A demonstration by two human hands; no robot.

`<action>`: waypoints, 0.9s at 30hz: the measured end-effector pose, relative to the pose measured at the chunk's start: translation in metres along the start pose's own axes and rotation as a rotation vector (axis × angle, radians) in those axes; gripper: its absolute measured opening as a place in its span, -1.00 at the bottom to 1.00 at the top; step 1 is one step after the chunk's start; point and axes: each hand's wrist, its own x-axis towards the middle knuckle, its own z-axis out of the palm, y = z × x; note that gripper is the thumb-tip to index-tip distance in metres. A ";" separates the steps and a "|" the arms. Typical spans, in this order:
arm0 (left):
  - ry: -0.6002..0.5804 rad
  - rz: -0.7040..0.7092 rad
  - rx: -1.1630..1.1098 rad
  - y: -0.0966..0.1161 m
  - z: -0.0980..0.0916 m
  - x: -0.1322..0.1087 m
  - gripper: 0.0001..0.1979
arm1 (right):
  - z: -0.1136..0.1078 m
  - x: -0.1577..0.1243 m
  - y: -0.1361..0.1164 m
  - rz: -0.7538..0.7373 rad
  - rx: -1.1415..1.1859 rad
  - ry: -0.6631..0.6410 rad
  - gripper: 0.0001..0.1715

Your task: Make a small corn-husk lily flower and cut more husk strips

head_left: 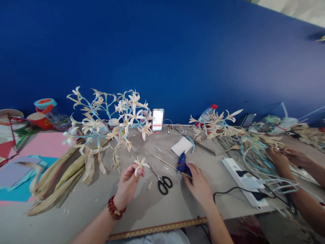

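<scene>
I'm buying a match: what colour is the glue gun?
The glue gun is dark blue; head view.

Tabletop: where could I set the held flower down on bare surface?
Bare tabletop shows between the scissors and patterned trim; another patch lies between the right hand and power strip, beyond the black cord. It's crowded on the left with husks and paper, and on the right with stems.

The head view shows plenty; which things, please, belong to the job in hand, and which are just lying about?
Seemingly in the job:
- pale flower, in the left hand
- blue glue gun, at the right hand
- black-handled scissors

Probably just lying about:
- phone
- pink paper
- red-capped bottle
</scene>
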 end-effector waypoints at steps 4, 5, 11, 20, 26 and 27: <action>-0.012 -0.004 0.036 -0.002 -0.002 -0.001 -0.91 | 0.000 0.003 0.001 0.079 -0.040 -0.020 -0.49; -0.013 -0.005 0.050 -0.003 -0.002 -0.002 -0.90 | -0.001 0.005 0.001 0.090 -0.031 -0.034 -0.49; -0.018 -0.028 0.106 -0.005 -0.003 -0.003 -0.89 | -0.003 0.017 0.004 0.009 0.031 -0.097 -0.36; 0.018 -0.037 0.103 -0.006 -0.003 -0.001 -0.88 | -0.010 0.022 0.019 0.054 0.249 0.012 -0.54; 0.057 -0.063 0.069 -0.008 -0.002 -0.001 -0.86 | -0.025 0.024 0.013 0.254 0.716 0.126 -0.68; 0.068 -0.062 0.067 -0.008 -0.001 -0.001 -0.86 | -0.027 0.021 0.005 0.273 0.864 0.116 -0.70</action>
